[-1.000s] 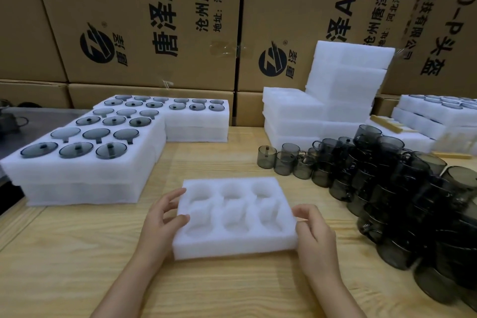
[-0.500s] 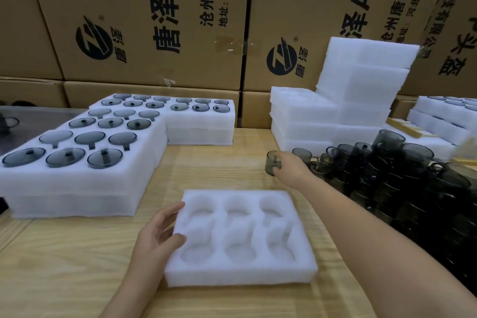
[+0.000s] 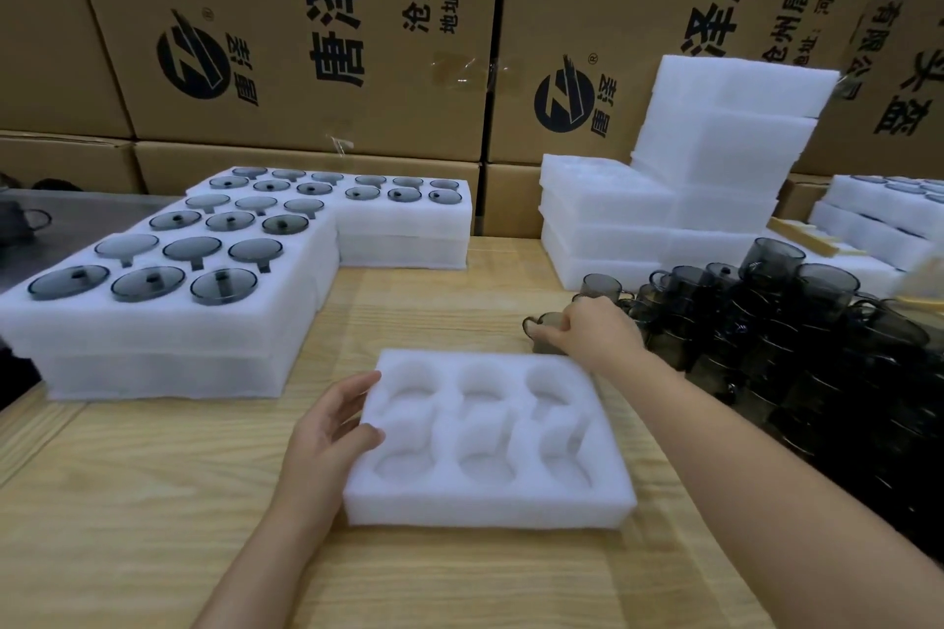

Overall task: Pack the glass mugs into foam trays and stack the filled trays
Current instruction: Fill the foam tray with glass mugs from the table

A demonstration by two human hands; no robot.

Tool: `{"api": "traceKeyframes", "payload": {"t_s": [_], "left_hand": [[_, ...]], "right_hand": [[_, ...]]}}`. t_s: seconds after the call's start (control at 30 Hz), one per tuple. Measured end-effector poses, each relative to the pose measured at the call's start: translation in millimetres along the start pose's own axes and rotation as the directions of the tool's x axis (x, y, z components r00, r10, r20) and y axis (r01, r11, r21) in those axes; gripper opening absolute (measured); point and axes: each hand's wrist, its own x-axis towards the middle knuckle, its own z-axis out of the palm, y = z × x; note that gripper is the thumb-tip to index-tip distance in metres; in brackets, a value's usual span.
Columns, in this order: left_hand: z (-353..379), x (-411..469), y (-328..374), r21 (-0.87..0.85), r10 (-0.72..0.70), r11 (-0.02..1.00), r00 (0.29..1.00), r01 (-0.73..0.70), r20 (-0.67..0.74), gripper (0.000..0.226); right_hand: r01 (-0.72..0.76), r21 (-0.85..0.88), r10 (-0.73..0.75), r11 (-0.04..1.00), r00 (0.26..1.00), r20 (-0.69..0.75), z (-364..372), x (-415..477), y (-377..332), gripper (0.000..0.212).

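Our right hand (image 3: 587, 329) has drawn a smoked glass mug (image 3: 547, 342) from the mug pile (image 3: 766, 322). It grips the mug with curled fingers just beyond the far right corner of the foam tray (image 3: 485, 508). The empty pockets lie toward us, leftward. Our left hand (image 3: 329, 429), fingers loosely spread, braces the tray's left edge.

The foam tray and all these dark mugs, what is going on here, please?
A person is packing glassware. The left hand steadies a foam tray on the wooden table; its six pockets hold nothing. The right hand grips one small mug just beyond the tray, beside the pile of loose mugs. Filled trays stand stacked at the left.
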Motion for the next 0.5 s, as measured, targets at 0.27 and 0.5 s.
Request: {"api": "traceKeyframes", "payload": {"t_s": [0.27,0.5], "left_hand": [[0,0,0,-0.009,-0.025,1.000,0.999,0.025,0.020,0.055],[-2,3,-4,-0.020,-0.029,0.999,1.000,0.029,0.011,0.053]], "right_hand": [[0.015,0.106,-0.015,0.994,1.000,0.003,-13,-27,36,0.031],[-0.119,0.280,0.135,0.952,0.990,-0.038,11,-56,59,0.042]]}}
